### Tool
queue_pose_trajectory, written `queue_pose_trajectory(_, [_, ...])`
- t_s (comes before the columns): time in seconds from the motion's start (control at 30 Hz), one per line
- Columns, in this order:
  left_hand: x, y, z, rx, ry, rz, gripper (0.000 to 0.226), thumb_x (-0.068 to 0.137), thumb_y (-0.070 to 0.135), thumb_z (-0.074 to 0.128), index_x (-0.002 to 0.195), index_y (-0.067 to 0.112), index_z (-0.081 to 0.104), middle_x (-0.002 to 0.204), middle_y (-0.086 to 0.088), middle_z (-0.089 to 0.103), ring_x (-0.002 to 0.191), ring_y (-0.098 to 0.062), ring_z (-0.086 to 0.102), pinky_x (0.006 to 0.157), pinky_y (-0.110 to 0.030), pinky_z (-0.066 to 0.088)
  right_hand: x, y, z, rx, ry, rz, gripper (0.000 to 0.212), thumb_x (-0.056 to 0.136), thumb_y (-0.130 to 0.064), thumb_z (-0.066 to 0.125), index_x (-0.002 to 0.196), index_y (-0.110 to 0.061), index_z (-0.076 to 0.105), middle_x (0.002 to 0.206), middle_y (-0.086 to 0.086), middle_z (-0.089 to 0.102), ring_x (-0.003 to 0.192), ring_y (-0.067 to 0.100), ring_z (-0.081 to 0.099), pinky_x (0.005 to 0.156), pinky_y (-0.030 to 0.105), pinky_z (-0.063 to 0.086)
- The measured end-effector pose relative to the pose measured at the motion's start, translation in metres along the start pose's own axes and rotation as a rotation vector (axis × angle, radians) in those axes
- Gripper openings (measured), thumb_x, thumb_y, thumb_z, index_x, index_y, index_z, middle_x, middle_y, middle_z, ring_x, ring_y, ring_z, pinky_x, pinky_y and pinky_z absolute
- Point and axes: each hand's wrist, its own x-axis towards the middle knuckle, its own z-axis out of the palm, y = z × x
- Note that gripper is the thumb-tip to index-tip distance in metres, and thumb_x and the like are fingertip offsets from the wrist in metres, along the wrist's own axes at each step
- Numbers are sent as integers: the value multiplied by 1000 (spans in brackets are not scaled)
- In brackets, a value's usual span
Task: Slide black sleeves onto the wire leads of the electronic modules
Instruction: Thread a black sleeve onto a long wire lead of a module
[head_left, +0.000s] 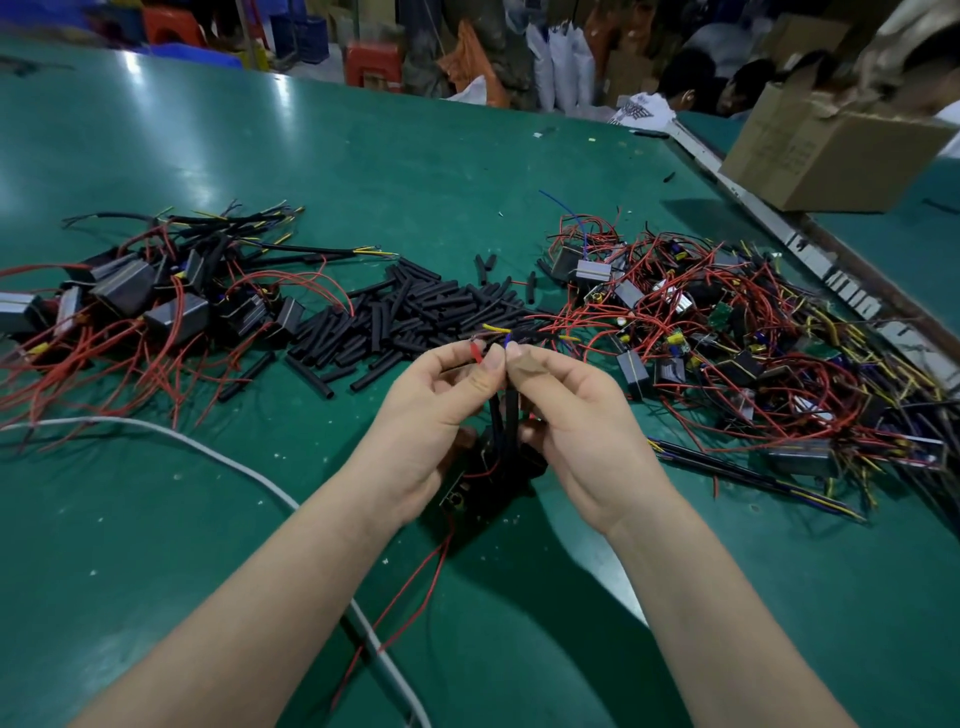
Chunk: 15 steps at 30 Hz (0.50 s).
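Note:
My left hand (431, 410) and my right hand (576, 415) meet above the green table. Between them hangs a black electronic module (485, 480) with a thin red wire trailing toward me. My left fingers pinch the upper ends of its leads, whose red, yellow and blue tips (496, 338) stick out above the fingertips. My right thumb and forefinger pinch a black sleeve (511, 415) that sits on one lead. A heap of loose black sleeves (410, 317) lies just beyond my hands.
Sleeved modules (135, 296) are piled at the left; a tangle of unsleeved modules with red wires (727, 343) spreads at the right. A white cable (223, 460) crosses the table under my left arm. A cardboard box (826, 150) stands far right, with people behind it.

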Motion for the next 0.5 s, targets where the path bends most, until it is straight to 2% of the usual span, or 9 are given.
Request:
queue_pose_trajectory(0.1, [-2, 2, 0, -8, -83, -34, 47, 65, 40, 67, 105, 17, 61, 74, 7, 66, 57, -1, 55, 44, -14, 35, 1, -1, -4, 34, -55, 41, 19, 88, -29, 59, 80, -28, 76, 81, -8, 67, 71, 3, 59, 63, 25, 37])
queue_pose_trajectory(0.23, [0, 1, -3, -5, -70, -102, 48, 59, 41, 71, 99, 17, 60, 90, -8, 63, 73, -14, 55, 42, -14, 37, 2, -1, -10, 29, -111, 97, 20, 77, -37, 62, 81, -23, 75, 78, 2, 64, 68, 8, 62, 70, 31, 37])
queue_pose_trajectory(0.3, [1, 1, -4, -32, -75, -109, 50, 57, 40, 72, 99, 17, 59, 85, -6, 65, 67, -12, 58, 41, -14, 38, 2, -1, -12, 38, -129, 130, 18, 77, -34, 63, 81, -22, 75, 77, 3, 62, 67, 9, 57, 71, 31, 37])
queue_pose_trajectory(0.37, [1, 1, -3, -39, -90, -84, 51, 56, 41, 73, 99, 17, 59, 79, -1, 66, 65, -10, 59, 47, -16, 40, 3, -1, -13, 77, -138, 143, 16, 80, -28, 62, 84, -21, 76, 83, 5, 65, 71, 12, 58, 71, 30, 39])
queue_pose_trajectory(0.43, [2, 0, -2, 6, -81, -15, 55, 57, 45, 72, 103, 18, 60, 82, 0, 66, 73, -13, 58, 59, -23, 39, 5, -1, -11, 161, -127, 141, 18, 80, -26, 62, 89, -15, 74, 93, 11, 66, 76, 17, 58, 70, 30, 41])
queue_pose_trajectory(0.5, [2, -1, -2, 59, -49, 80, 52, 58, 47, 72, 101, 20, 59, 83, 7, 67, 77, -8, 59, 63, -21, 41, 6, -2, -10, 261, -91, 140, 16, 76, -29, 62, 79, -17, 73, 84, 6, 67, 68, 11, 57, 56, 19, 43])
